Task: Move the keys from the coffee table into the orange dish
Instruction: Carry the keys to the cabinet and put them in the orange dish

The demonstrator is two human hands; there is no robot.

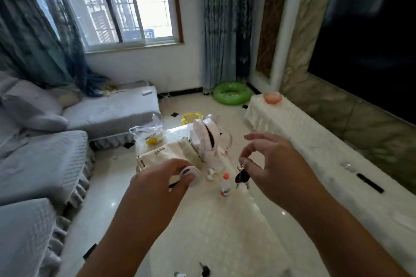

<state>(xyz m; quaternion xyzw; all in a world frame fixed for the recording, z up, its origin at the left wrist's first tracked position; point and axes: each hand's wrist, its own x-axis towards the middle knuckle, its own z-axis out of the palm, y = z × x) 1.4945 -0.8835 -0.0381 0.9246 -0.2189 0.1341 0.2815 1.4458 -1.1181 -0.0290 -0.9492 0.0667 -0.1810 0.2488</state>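
Note:
A bunch of keys (242, 178) with a dark fob dangles from its ring, pinched between thumb and forefinger of my right hand (273, 164), above the white-covered coffee table (216, 220). My left hand (162, 183) holds a small round white object with a dark mark. The orange dish (272, 98) sits at the far end of the white-covered TV bench (315, 141), well beyond the keys. More dark keys (205, 271) lie on the coffee table near the bottom edge.
On the coffee table stand a small white bottle with a red cap (225, 184), a cream tote bag (166, 155), a pink-white backpack (208, 139) and a plastic bag (148, 135). A grey sofa (45, 164) fills the left. A remote (370, 183) lies on the bench. A green swim ring (233, 92) lies on the floor.

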